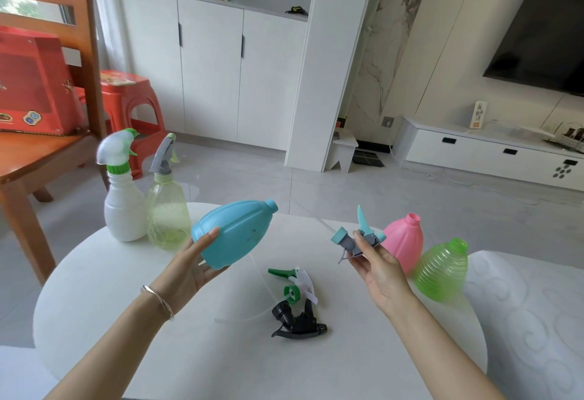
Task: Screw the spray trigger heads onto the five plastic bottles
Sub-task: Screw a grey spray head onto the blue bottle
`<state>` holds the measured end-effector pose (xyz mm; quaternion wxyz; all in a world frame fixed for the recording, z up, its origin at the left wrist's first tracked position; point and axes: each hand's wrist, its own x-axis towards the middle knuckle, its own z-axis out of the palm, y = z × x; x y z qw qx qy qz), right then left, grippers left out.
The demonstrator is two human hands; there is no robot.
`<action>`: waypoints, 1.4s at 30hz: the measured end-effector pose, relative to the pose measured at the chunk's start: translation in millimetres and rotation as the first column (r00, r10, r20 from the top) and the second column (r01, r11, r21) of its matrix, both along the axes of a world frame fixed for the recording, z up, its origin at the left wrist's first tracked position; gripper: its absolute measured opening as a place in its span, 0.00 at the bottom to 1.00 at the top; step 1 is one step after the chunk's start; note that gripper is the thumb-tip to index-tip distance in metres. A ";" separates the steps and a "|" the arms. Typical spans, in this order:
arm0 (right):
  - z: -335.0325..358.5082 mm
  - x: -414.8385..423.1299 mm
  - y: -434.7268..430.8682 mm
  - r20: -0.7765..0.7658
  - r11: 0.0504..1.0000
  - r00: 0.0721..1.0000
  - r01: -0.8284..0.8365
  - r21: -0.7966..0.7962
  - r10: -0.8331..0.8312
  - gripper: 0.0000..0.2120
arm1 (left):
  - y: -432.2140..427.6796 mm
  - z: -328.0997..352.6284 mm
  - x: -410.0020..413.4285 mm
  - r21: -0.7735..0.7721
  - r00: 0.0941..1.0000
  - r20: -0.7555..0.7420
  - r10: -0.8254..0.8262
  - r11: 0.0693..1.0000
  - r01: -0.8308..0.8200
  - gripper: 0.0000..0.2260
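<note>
**Round white table [132, 298], two of five bottles capped.** We judged the main risks as follows.

- The blue bottle [234, 235], the largest thing in hand, was lifted clear of the table and tilted, with its neck up and toward the right. The left hand [189, 270] held it by the base alone, thumb above and fingers beneath. A twist applied at the neck could have turned or slipped it.
- The ribbed green bottle [442, 270] and the pink bottle [404, 241] stood uncapped just beside the right hand [384, 273], the green one near the table's right edge. A careless wrist could have toppled either.
- The blue trigger head [357, 238] was pinched between the thumb and fingertips of the right hand. Its collar faced the blue bottle's neck but was apart from it.
- Its thin clear tube [322, 222] had to enter the neck first, and a miss could have bent it. A collar offered aslant could have cross-threaded.

**Containers.** The blue, white [124, 207] and pink bottles were opaque, so we could not tell their contents. The white bottle and the clear yellowish bottle [167, 213], side by side at the table's far left, carried heads. The yellowish and green bottles looked empty, as far as we could see. A green-and-white head [297, 282] and a black head [298, 320] lay loose on the table between the hands.
</note>
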<state>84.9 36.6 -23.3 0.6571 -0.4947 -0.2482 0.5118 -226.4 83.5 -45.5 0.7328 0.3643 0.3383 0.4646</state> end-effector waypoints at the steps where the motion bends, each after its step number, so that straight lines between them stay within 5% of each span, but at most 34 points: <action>1: 0.4 0.6 -0.9 0.001 1.000 1.000 -0.010 -0.002 0.010 0.05 | -0.2 0.4 -1.0 -0.002 1.000 0.004 0.002 1.000 -0.002 0.33; 19: 3.2 4.5 -4.7 0.040 0.973 0.973 -0.227 -0.042 0.229 0.05 | -3.9 -1.0 -3.8 -0.006 0.980 -0.157 -0.125 0.992 0.126 0.34; 24: 1.7 -18.6 -9.9 0.173 0.901 0.884 -0.427 -0.081 0.434 0.15 | -10.7 -4.8 9.6 0.017 0.930 -0.279 -0.239 0.967 0.253 0.34; 27: 3.2 -27.5 -10.7 0.234 0.916 0.888 -0.401 -0.026 0.396 0.24 | -10.8 -3.1 14.1 -0.010 0.939 -0.238 -0.247 0.968 0.252 0.34; 36: 8.4 -25.1 -10.3 0.414 0.932 0.859 -0.356 0.061 0.301 0.13 | -10.1 -1.7 22.0 -0.127 0.905 -0.239 -0.352 0.935 0.330 0.36; 42: 9.4 -23.4 -8.1 0.347 0.943 0.894 -0.325 0.071 0.283 0.13 | -16.1 -4.0 24.4 0.060 0.897 -0.319 -0.306 0.938 0.341 0.42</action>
